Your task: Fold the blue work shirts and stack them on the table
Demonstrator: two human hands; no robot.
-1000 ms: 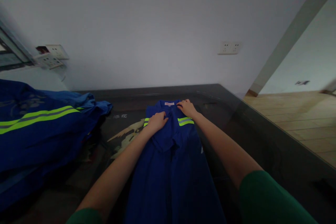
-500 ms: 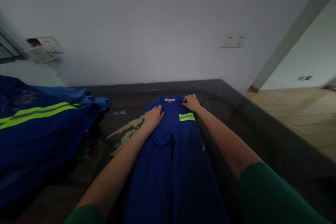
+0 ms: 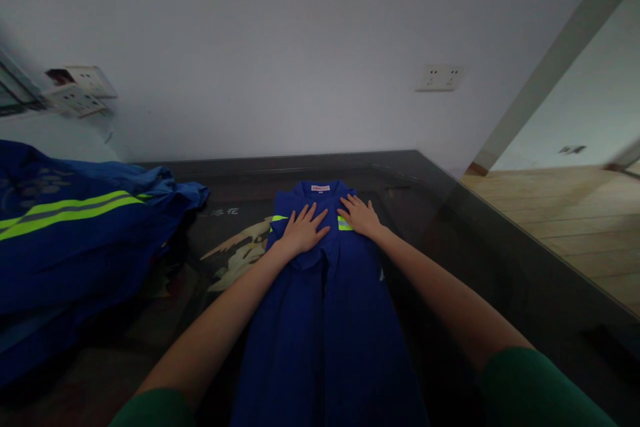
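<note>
A blue garment (image 3: pixel 355 307) with yellow-green reflective bands lies lengthwise on a dark table (image 3: pixel 440 240), its collar and white label (image 3: pixel 321 188) toward the wall. My left hand (image 3: pixel 303 230) rests flat on its upper left part, fingers spread. On the upper right part, over the reflective band, lies my right hand (image 3: pixel 361 215), also with fingers apart. Neither hand grips the cloth. The lower end of the garment runs out of the bottom of the view.
More blue clothing (image 3: pixel 85 247) with reflective stripes is heaped at the left. A picture (image 3: pixel 243 250) shows on the table surface beside the garment. Behind the table stands a wall with sockets (image 3: pixel 441 77); wooden floor (image 3: pixel 565 207) lies to the right.
Both hands have moved down from near the collar onto the chest of the garment. Their fingers, bent at the cloth before, are now spread flat. The left reflective band now shows more.
</note>
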